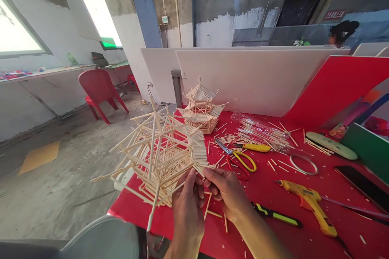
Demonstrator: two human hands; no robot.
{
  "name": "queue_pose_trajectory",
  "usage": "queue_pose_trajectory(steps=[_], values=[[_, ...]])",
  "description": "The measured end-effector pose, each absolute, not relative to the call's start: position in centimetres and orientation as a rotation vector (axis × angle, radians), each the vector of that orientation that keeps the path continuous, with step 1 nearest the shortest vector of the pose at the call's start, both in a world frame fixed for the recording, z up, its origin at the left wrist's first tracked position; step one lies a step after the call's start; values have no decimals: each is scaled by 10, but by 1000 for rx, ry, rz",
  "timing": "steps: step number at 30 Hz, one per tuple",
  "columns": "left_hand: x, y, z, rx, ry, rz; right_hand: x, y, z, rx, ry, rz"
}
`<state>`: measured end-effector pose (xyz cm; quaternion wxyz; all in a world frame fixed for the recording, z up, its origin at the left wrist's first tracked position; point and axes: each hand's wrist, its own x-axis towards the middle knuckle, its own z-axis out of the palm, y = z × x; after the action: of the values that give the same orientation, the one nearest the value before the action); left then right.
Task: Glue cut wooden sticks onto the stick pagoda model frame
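Note:
My left hand [187,202] and my right hand [226,190] both grip the right edge of a stick-built roof frame [161,153], a hexagonal lattice of pale wooden sticks tilted up on its side above the table's left corner. The fingers of both hands pinch the frame's rim where several sticks meet. Behind it on the red table [273,194] stands a finished small stick pagoda [201,107]. Loose sticks [212,210] lie under my hands.
Scissors with yellow and red handles [240,160], a yellow utility knife [253,147], a yellow glue gun [310,204], a black-yellow cutter [276,215], a bag of sticks [261,131], a tape ring [304,164] and a phone [361,184] lie to the right. White boards [249,77] stand behind. A red chair [99,91] is at left.

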<state>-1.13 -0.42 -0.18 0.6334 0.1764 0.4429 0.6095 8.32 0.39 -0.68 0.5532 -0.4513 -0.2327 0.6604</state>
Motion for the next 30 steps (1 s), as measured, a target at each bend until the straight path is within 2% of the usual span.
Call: queue_pose_trajectory(steps=[14,30], values=[[-8,-5,4,373,931,1407,80,5,0,-878,-270,1872],[-7,-3,6,343,991,1392,86,-14,-1,-997,-514,1649]])
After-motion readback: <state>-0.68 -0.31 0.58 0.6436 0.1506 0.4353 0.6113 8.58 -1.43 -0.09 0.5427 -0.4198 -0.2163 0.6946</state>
